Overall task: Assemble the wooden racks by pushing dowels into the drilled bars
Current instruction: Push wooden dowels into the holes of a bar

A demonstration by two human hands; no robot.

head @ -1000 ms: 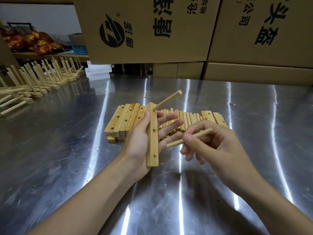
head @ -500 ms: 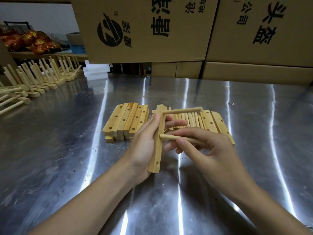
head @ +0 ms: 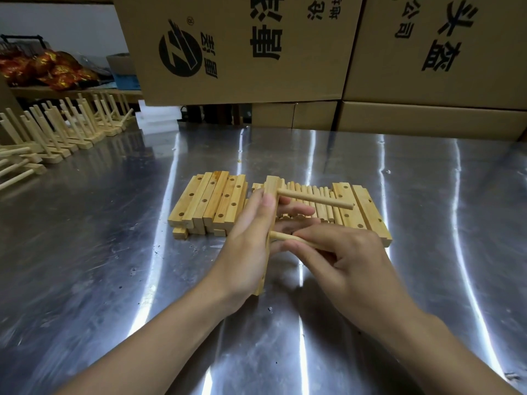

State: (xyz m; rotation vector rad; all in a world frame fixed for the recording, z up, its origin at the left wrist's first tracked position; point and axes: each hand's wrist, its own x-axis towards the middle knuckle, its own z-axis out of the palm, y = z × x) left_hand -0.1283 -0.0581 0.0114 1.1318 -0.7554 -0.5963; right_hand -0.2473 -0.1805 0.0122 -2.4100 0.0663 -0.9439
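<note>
One bar (head: 273,184), two dowels (head: 313,198), two hands (head: 245,252)

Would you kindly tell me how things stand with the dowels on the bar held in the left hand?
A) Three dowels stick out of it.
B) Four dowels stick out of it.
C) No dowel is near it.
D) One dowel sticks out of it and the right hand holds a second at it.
D: one dowel sticks out of the bar gripped by the left hand, while the right hand holds a second dowel with its end at the bar.
</note>
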